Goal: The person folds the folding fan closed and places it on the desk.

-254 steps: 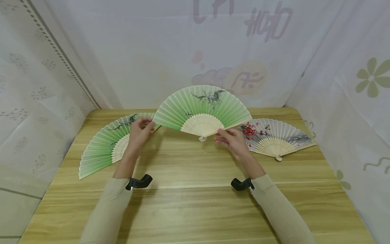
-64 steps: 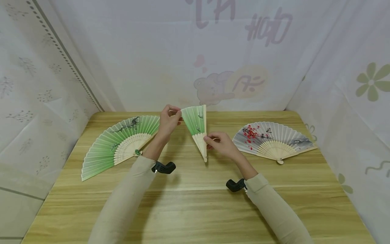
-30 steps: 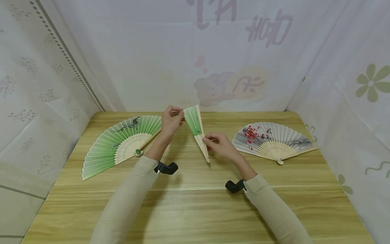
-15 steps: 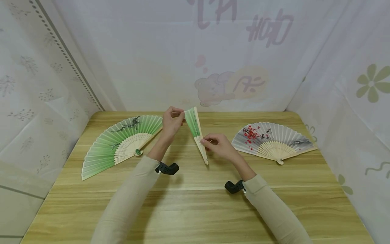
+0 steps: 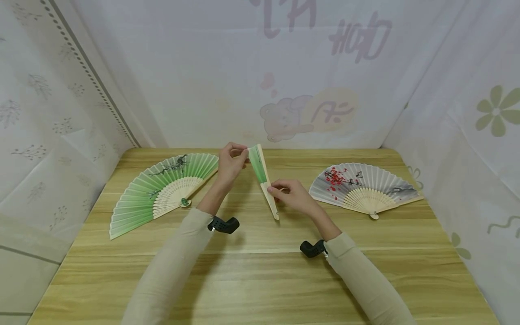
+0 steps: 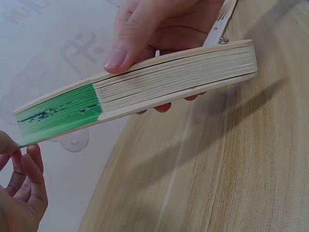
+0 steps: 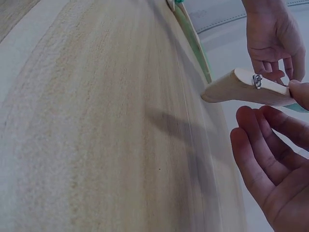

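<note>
A nearly folded green pleated fan (image 5: pixel 264 178) with pale ribs (image 6: pixel 176 77) is held above the wood-grain tabletop (image 5: pixel 252 280), everything stacked like pages, little metal pivot (image 7: pixel 257 81) at the base. Green end (image 6: pixel 63 111) is pinched by the left hand (image 5: pixel 231 164), ribs gripped by the right hand (image 5: pixel 294 196). A spread-out green fan (image 5: pixel 162 189) and a grey-white, red-blossomed fan (image 5: pixel 367 187) are laid either side.

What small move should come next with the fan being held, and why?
Probably squeeze the green folding fan shut between left hand and right hand: both hold it, its ribs are nearly stacked, yet in the head view its leaf spreads slightly at the far end.
</note>
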### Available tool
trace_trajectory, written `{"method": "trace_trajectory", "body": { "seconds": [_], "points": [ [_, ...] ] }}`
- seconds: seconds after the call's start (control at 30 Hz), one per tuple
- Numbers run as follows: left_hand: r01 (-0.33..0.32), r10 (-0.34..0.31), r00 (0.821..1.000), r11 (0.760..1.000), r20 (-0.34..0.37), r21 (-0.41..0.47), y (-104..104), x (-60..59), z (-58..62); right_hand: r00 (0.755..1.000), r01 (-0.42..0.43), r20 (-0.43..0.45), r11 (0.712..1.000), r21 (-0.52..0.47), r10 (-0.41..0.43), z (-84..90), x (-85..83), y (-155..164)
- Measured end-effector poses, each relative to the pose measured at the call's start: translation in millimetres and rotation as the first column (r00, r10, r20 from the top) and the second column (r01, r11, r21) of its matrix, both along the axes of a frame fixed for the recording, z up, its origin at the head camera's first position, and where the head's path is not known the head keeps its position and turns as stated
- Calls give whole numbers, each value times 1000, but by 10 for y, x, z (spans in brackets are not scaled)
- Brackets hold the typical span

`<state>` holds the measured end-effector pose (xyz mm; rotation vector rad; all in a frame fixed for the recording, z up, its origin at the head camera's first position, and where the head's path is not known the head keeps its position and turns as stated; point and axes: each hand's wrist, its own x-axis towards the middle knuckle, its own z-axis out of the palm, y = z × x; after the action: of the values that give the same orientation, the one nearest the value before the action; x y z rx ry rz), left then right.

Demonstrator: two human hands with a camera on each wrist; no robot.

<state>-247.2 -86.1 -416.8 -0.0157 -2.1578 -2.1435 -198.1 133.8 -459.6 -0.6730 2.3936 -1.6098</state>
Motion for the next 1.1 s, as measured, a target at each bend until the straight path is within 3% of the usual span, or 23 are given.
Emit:
{"method": "trace_trajectory", "body": {
  "seconds": [0.43, 0.77, 1.1],
  "points": [
    [-4, 4, 1000, 1000, 2, 8, 1, -6, -16, 994, -26, 106, 997, -66, 33, 15, 5, 1],
    [-18, 17, 1000, 999, -18, -27, 0, 3, -27, 993, -49, 100, 995, -91, 58, 26, 20, 2],
    [-49, 48, 998, 998, -29, -30, 62, 27, -48, 997, -55, 44, 998, -18, 56, 21, 35, -42]
  ]
}}
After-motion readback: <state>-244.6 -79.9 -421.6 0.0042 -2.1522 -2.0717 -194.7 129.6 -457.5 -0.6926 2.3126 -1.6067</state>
